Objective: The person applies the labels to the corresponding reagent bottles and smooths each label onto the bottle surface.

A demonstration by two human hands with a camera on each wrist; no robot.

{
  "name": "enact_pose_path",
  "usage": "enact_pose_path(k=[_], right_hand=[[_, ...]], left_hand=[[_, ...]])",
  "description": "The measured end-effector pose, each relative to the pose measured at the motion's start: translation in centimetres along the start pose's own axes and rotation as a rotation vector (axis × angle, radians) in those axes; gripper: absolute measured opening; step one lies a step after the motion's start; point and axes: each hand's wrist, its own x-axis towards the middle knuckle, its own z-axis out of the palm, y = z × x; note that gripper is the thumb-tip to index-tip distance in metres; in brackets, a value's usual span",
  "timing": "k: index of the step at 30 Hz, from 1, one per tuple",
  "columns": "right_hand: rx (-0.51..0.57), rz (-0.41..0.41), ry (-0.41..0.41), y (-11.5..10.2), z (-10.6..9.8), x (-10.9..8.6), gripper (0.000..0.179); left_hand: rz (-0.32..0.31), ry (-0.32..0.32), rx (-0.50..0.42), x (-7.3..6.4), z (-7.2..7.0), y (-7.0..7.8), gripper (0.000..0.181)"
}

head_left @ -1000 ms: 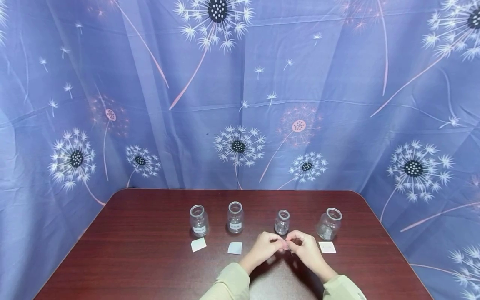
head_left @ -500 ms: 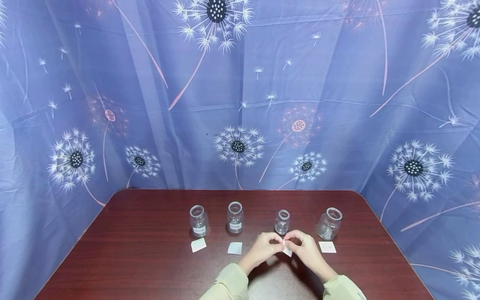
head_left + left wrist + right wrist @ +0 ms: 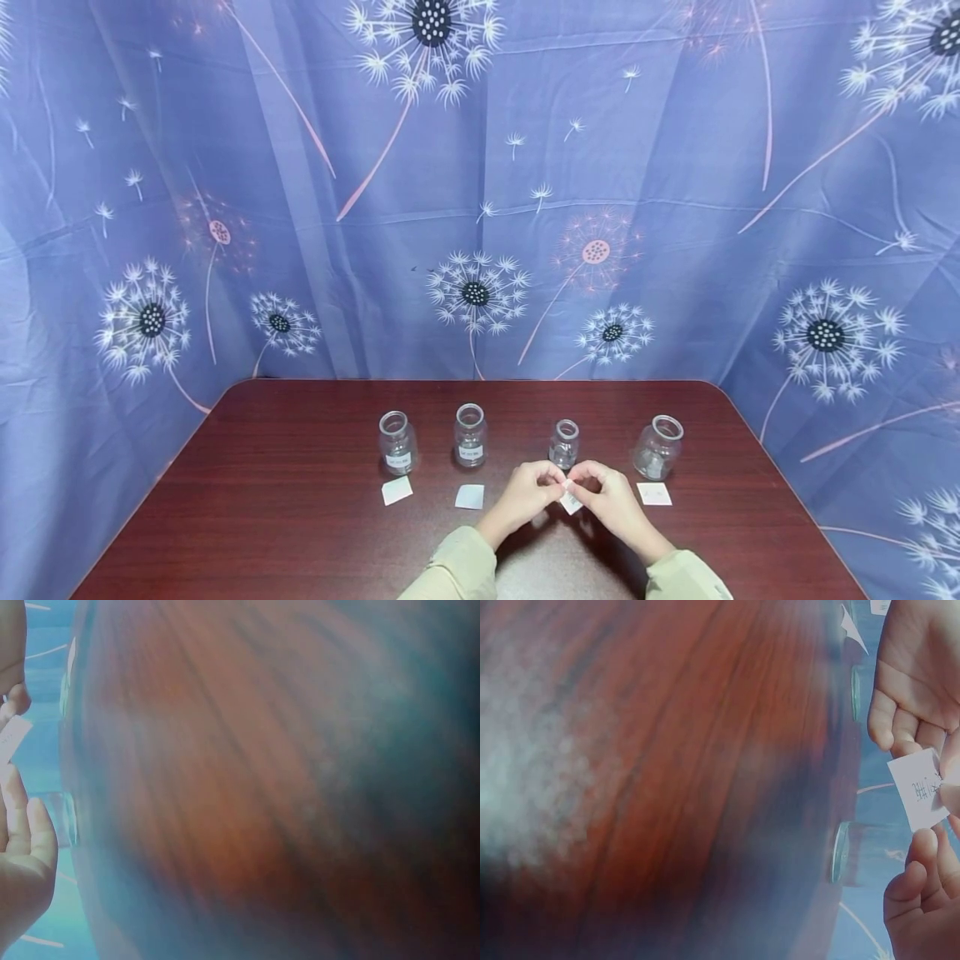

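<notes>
A small white paper label (image 3: 571,502) with dark handwriting hangs between the fingertips of both hands. My left hand (image 3: 525,502) pinches it at the upper left, and my right hand (image 3: 615,505) pinches it at the upper right with thumb and index finger. In the right wrist view the writing on the label (image 3: 913,796) faces the camera, and fingers cover one side of it. A small clear glass jar (image 3: 566,442) stands just beyond the hands, its base close behind the fingertips.
Two glass jars with white labels, one far left (image 3: 397,437) and one beside it (image 3: 470,429), stand on the dark red table (image 3: 300,500). A wider jar (image 3: 660,446) is at right. Paper squares lie before them: left (image 3: 397,490), middle (image 3: 469,497), right (image 3: 655,494).
The label, mostly hidden by the fingers one second ago, has turned so its face shows below the fingertips. Both hands have shifted only slightly; the jars stay put.
</notes>
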Motion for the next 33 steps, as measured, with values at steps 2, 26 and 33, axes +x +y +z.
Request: enact_pose_path(k=[2, 26, 33], right_hand=[[-0.013, -0.035, 0.016, 0.6, 0.2, 0.0, 0.015], [-0.021, -0.123, 0.023, 0.5, 0.4, 0.0, 0.024], [0.042, -0.163, -0.021, 0.5, 0.2, 0.0, 0.021]], left_hand=[[-0.010, 0.006, -0.013, 0.4, 0.3, -1.0, 0.007], [-0.042, -0.021, -0.136, 0.0, -0.3, -0.4, 0.016], [-0.075, -0.069, -0.185, -0.4, -0.9, 0.4, 0.019]])
